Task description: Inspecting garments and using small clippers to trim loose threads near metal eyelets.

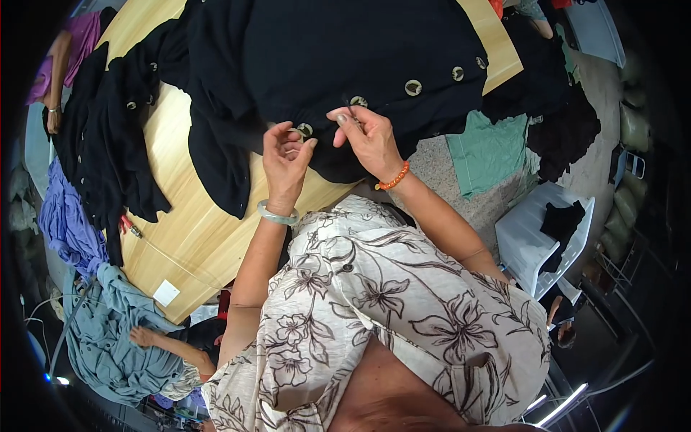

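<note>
A black knit garment with large mottled buttons along its edge lies spread over the table in front of me. My left hand, with a pale bangle on the wrist, is beside one button. Its fingers are half curled, with a gap between thumb and forefinger. My right hand, wearing an orange bead bracelet, is just right of it, below another button. Thumb and fingers pinch together on something thin and dark, too small to make out. Further buttons run up to the right.
The wooden table bears more black clothing at left. Purple cloth and grey-green garments hang beyond its edge, near another person's arm. On the right are green cloth and a pale plastic bin.
</note>
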A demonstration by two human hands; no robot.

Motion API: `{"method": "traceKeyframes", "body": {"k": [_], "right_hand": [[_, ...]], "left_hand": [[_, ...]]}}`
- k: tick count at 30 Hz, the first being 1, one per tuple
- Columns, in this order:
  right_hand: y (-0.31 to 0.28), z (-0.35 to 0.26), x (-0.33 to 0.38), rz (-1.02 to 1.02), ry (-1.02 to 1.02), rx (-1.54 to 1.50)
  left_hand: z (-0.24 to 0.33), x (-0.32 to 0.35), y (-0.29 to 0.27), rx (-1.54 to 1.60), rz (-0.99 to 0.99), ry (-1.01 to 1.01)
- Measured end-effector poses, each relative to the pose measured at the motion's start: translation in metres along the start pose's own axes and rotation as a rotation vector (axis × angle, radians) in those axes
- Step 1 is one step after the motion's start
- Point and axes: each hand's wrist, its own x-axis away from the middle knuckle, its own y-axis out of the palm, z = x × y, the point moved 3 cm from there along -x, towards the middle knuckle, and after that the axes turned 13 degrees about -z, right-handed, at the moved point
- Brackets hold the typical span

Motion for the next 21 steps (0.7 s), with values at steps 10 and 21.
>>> {"method": "traceKeyframes", "body": {"k": [10, 21], "right_hand": [[0.003, 0.001, 0.012, -0.024, -0.021, 0.086], [0.014, -0.049, 0.006, -0.034, -0.303, 0.472]], "left_hand": [[0.001, -0.009, 0.012, 0.192, 0.049, -0.015], [0.053, -0.007, 0.013, 0.093, -0.029, 0.106]]}}
